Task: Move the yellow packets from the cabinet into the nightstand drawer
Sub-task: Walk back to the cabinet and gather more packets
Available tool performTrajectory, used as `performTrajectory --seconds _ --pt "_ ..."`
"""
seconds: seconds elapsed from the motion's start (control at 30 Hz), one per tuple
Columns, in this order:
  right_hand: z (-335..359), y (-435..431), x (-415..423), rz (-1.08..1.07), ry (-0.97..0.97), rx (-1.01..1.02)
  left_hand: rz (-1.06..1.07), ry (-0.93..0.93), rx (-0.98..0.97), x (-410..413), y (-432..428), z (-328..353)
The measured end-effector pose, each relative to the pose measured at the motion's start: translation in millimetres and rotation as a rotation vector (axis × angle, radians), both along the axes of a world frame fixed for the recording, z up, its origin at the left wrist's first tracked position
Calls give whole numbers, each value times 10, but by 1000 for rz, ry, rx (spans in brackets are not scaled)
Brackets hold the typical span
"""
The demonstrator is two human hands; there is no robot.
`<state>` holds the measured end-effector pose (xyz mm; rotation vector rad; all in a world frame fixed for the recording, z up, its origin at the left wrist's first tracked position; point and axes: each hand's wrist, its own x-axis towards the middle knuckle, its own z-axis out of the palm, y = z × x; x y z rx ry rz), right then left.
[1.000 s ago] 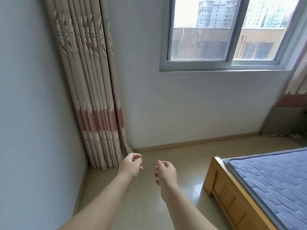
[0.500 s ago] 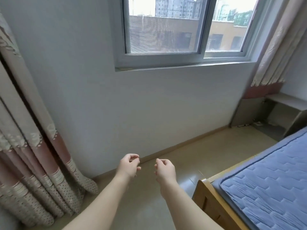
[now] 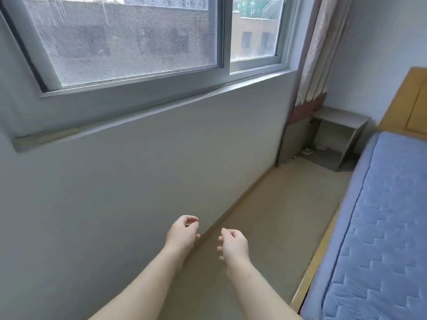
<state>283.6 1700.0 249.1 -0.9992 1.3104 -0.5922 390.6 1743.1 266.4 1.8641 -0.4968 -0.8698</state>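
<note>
Bedroom wall (image 3: 143, 176) beneath a wide window (image 3: 129, 42) filled the view, a grey nightstand (image 3: 339, 121) in the corner past the window's right end. Below the window, left hand (image 3: 182, 234) and right hand (image 3: 233, 247) hung empty, fingers loosely curled. No yellow packets or cabinet showed, so the packets apparently remained to fetch.

At nine o'clock the wall (image 3: 138, 181) is showing flat, matt paint. Up at twelve the window frame (image 3: 221, 31) is looking like smooth grey metal, and a fine woven mesh (image 3: 127, 42) is covering the pane. At one o'clock the curtain (image 3: 316, 65) is hanging as soft patterned cloth. The nightstand (image 3: 342, 118) at two is looking like matt grey board. At four the mattress (image 3: 381, 227) is lying in quilted blue cloth on a bed frame (image 3: 312, 273) of smooth pale wood. The floor (image 3: 265, 215) is giving off a dull sheen.
</note>
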Motion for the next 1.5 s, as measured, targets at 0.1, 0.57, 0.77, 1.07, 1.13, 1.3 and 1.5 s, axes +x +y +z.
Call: performTrajectory --seconds 0.1,0.57,0.77,1.07,1.13,1.3,1.5 --pt "-3 -713 302 -34 -17 5 -50 -28 -19 297 -749 -14" --pt "147 -3957 1073 -244 -63 44 -291 -47 -7 1115 -4277 -3" --pt "167 -5430 1106 -417 -101 36 -419 42 -47 1124 -5975 -143" --pt "260 -7402 665 -674 -73 64 -688 18 -20 655 -8294 -106" --pt "214 -7828 487 -719 -44 74 -718 24 -13 461 -8778 -144" --pt "164 -9082 -74 -775 -35 46 -748 36 -11 -136 -10054 -233" --pt "176 -10659 -839 -761 -4 30 -732 48 -5 -840 -11620 -211"
